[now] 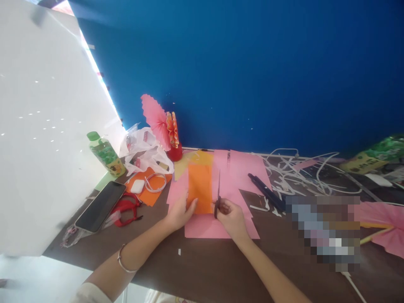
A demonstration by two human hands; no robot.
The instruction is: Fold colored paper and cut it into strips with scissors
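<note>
An orange sheet of paper lies over several pink sheets at the middle of the dark table. My left hand closes on its lower left edge, thumb on top and fingers along the side. In my right hand is a pair of scissors, with fingers in the dark handles. The blades point away from me, just right of the orange paper's right edge, over pink paper. Whether the blades touch the orange paper I cannot tell.
To the left are a phone, a green-capped bottle, a plastic bag and a white earbud case. A pink paper fan stands behind. On the right lie a black long tool and tangled white cables.
</note>
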